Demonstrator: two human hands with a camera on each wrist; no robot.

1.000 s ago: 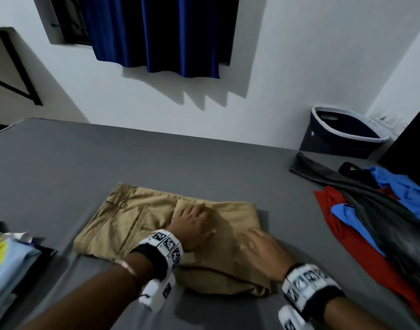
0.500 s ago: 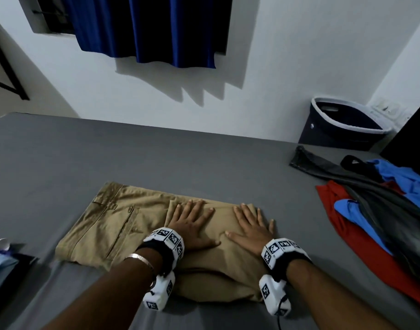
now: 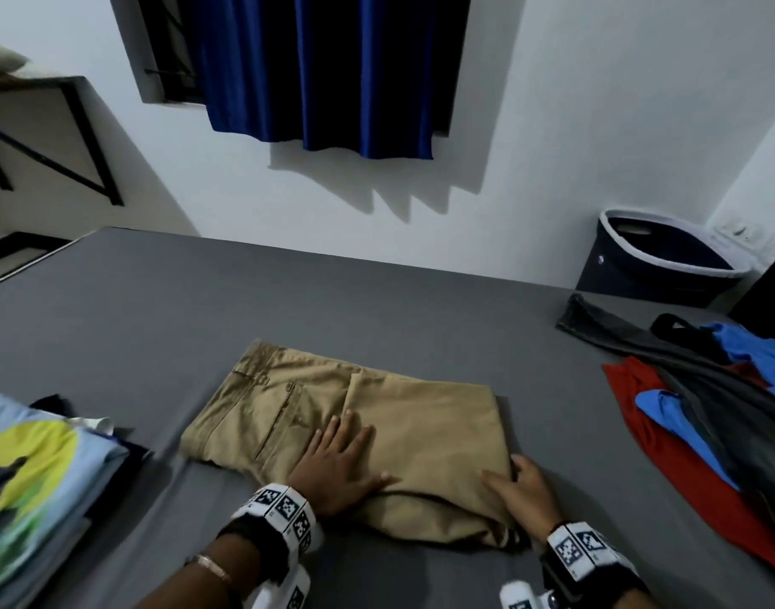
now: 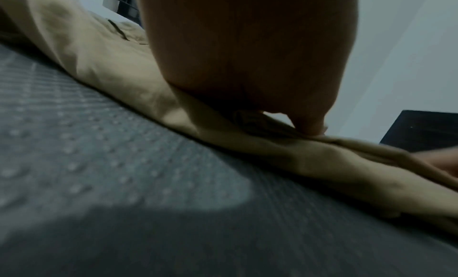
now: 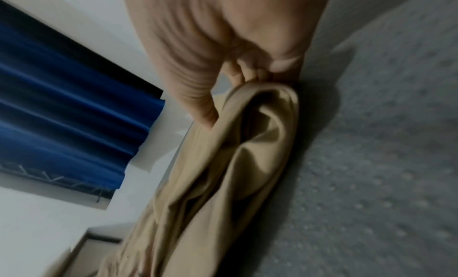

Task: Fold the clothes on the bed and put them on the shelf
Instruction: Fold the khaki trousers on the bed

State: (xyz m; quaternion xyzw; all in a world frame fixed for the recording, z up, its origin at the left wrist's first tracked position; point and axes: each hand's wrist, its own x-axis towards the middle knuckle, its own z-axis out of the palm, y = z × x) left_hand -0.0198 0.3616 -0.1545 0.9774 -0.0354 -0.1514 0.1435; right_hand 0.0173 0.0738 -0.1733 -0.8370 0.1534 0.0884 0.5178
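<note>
The head view alone takes in the whole grey bed (image 3: 377, 296): the folded khaki cotton trousers (image 3: 377, 424) lie near its front edge, a stack of folded shirts with a yellow and green print (image 3: 38, 476) at the near left, and a loose pile of red, blue and dark grey clothes (image 3: 702, 402) at the right. A dark blue laundry basket with a pale rim (image 3: 654, 257) stands by the far wall, under a dark blue curtain (image 3: 333, 68). The trousers' long axis runs left to right, with the waistband and pocket end pointing left and the fold at the right. The left hand (image 3: 337, 468) lies flat on them, fingers straight and spread, pressing the cloth; the left wrist view shows only its palm (image 4: 247, 55) bearing down on the near edge. The right wrist view shows what the head view hides: the right hand (image 5: 223, 36) grasps the trousers' near right corner, thumb above and curled fingers (image 5: 285, 63) below the layered edge. No writing can be read anywhere.
</note>
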